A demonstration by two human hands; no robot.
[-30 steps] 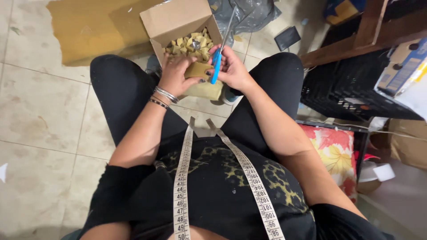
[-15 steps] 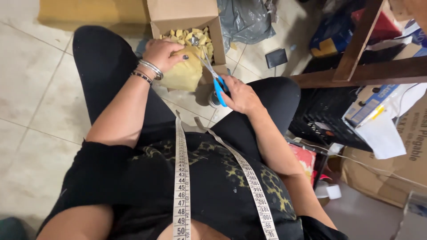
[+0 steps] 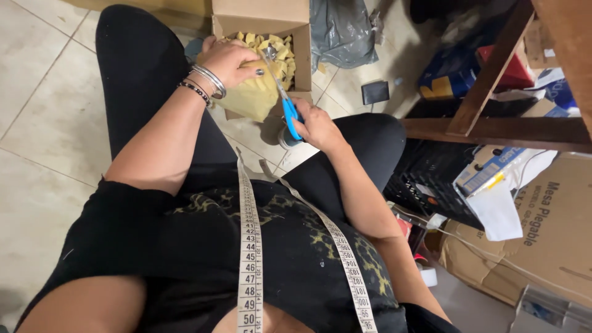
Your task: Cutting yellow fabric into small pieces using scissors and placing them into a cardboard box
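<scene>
1. Yellow foam block (image 3: 253, 95) sits in the left hand (image 3: 229, 61), whose fingers are clenched over its top edge, just above the person's lap and in front of the open box.
2. Scissors (image 3: 285, 105) with blue handles are grasped by the right hand (image 3: 317, 123); the blades point up into the foam's right edge.
3. Cardboard box (image 3: 265, 18) stands on the tiled floor (image 3: 43, 105) between the knees, holding small yellow foam pieces (image 3: 277, 52).
4. Silver and beaded bracelets (image 3: 206, 83) ring the left wrist.
5. Measuring tape (image 3: 250, 246) hangs round the neck, over the black shirt.
6. Right of the legs lie a grey plastic bag (image 3: 345, 31) and a black crate (image 3: 431, 179).
</scene>
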